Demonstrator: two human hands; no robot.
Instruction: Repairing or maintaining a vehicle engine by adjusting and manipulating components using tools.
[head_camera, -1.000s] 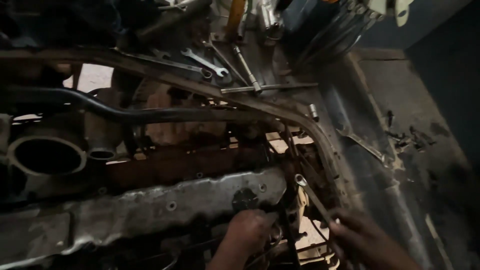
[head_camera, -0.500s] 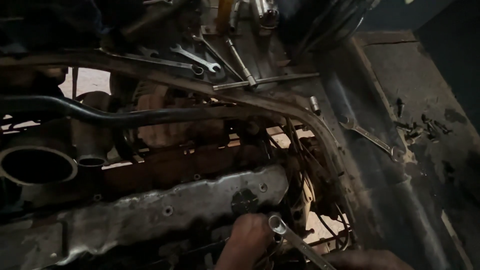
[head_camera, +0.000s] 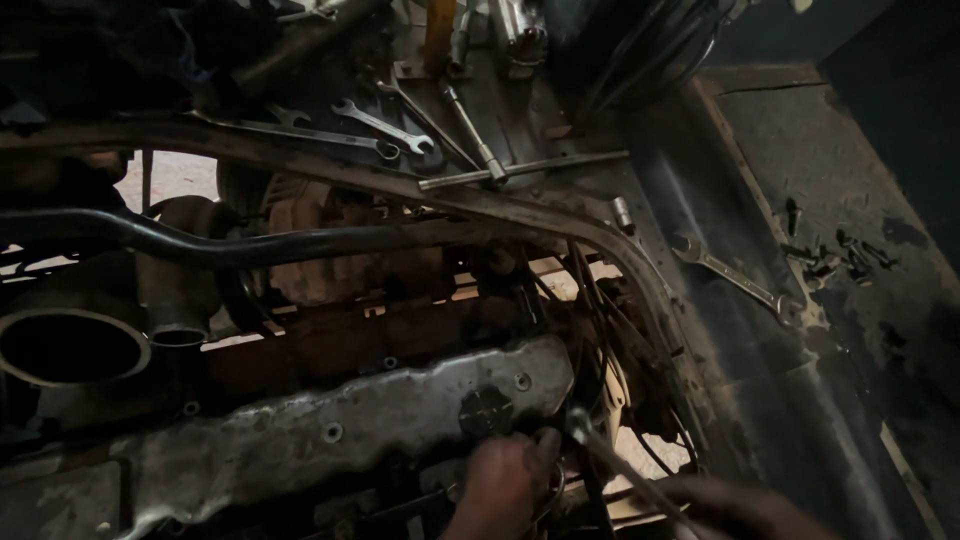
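Across the frame, grimy grey engine cover (head_camera: 330, 425), long axis left to right. Below its right end, left hand (head_camera: 505, 485) curled, knuckles up, fingers pressed among wires. Right hand (head_camera: 740, 505) low at frame edge, seemingly closed on long metal tool (head_camera: 620, 465), tip aimed up-left by left hand. Since a second ago, tool tilted lower, hands nearer bottom.

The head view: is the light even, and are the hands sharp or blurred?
In the head view the light is dim and uneven: the grey metal engine cover catches some light, the top left corner is nearly black; the left hand is dark but readable, the right hand is smeared at the bottom edge.
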